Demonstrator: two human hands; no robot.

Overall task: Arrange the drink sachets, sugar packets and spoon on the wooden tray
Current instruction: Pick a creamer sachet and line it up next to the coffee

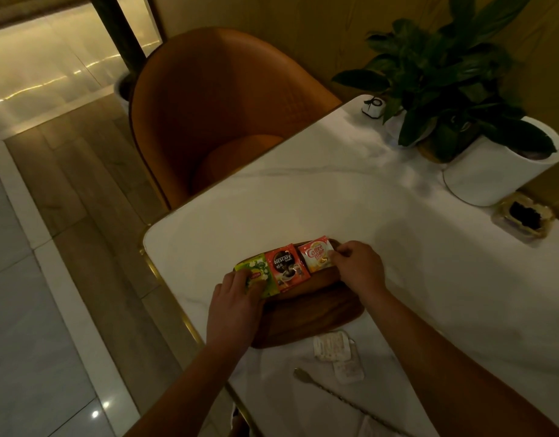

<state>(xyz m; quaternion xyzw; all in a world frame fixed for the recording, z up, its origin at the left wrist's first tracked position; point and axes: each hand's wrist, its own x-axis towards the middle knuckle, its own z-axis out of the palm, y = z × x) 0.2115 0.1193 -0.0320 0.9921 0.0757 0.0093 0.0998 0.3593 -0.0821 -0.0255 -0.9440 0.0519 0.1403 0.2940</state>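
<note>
Below the wooden tray (319, 316), sugar packets (333, 345) and the spoon (335, 394), pointing lower right, lie nearer my right grip (357, 266), which pinches the cream sachet (314, 253); my left grip (237, 298) pinches the green sachet (256, 274).

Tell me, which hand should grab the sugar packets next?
Probably right: the sugar packets lie nearer the right hand, pinching the Coffee-mate sachet; the left hand holds the green sachet farther off.
</note>
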